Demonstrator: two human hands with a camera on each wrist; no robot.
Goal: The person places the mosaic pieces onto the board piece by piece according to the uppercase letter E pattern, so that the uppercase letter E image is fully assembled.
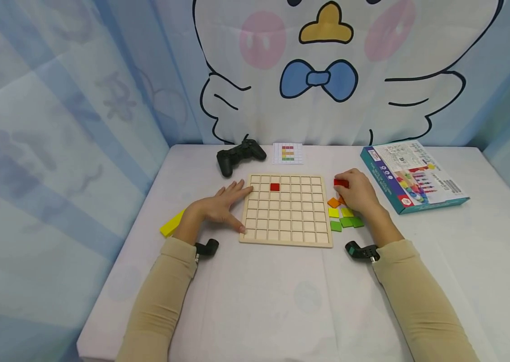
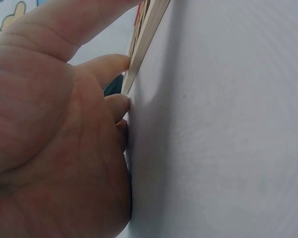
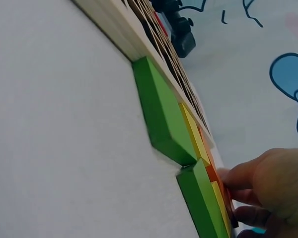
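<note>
A wooden grid board [image 1: 287, 245] lies on the table with one red square tile [image 1: 275, 187] in a cell of its upper part. My left hand [image 1: 218, 207] spreads its fingers along the board's left edge, forefinger and thumb touching the frame; the left wrist view shows its palm [image 2: 54, 134] beside the board. Right of the board, my right hand [image 1: 358, 190] has curled fingers pinching a red tile [image 1: 340, 182], partly covered by them. Below that hand lie orange [image 1: 333, 202], yellow [image 1: 333, 212] and green tiles [image 1: 336, 226], close to the board's right edge.
A black game controller [image 1: 241, 156] and a small card with a coloured grid pattern [image 1: 288, 154] lie behind the board. A teal-edged box [image 1: 417, 176] is at the back right. Beside the left wrist, a yellow bar [image 1: 172, 223] is partly hidden.
</note>
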